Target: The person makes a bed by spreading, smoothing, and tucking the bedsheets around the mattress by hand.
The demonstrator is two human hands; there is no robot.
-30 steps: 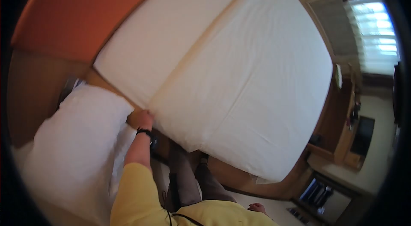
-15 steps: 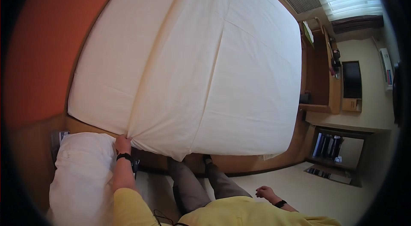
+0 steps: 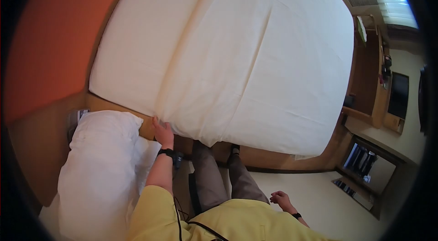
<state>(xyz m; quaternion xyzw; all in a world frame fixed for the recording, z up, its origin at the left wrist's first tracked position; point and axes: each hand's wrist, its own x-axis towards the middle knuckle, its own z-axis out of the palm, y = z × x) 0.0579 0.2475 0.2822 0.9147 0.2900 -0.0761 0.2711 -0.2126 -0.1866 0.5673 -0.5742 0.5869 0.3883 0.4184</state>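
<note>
My left hand (image 3: pixel 163 132), with a dark band at the wrist, is at the near edge of the bed. Its fingers are extended against the end of a folded ridge in the white bedding (image 3: pixel 210 58), thumb apart. Over the mattress the bedding lies mostly smooth, with a long crease across it and a bunched corner hanging by my legs. My right hand (image 3: pixel 282 200) hangs at my side, away from the bed, its fingers loosely bent and nothing visible in them.
White pillows (image 3: pixel 98 168) are piled left of my left arm. An orange headboard wall (image 3: pixel 59 40) rises on the left. Beyond the bed's foot are a wooden desk (image 3: pixel 369 81), a dark screen (image 3: pixel 398 95) and a mirror (image 3: pixel 369 163). Pale floor (image 3: pixel 292 181) lies to my right.
My left hand has loosened from its pinch on the bedding's edge, and its fingers are now extended. The view has shifted, so the bed sits further right and higher. My right hand stays at my side.
</note>
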